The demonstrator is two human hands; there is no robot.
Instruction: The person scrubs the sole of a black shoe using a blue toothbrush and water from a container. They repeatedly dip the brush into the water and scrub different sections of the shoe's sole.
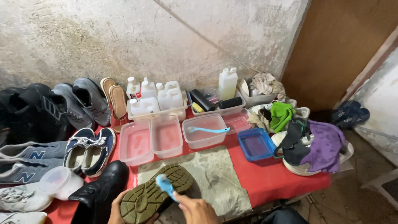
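My left hand (117, 208) grips a dark shoe (154, 194) at the bottom of the head view, turned so its olive-green treaded sole faces up. My right hand (195, 208) holds a light blue brush (166, 185) whose head rests against the middle of the sole. The shoe lies over a grey cloth (215, 174) spread on the red table cover (269, 176). A black leather shoe (99, 188) sits just left of my left hand.
Clear plastic tubs (151, 141) and one tub holding a second blue brush (206, 130) stand behind the cloth. A blue tray (255, 145), white bottles (157, 97), rags (309, 143) and several sneakers (89, 149) crowd the table against a stained wall.
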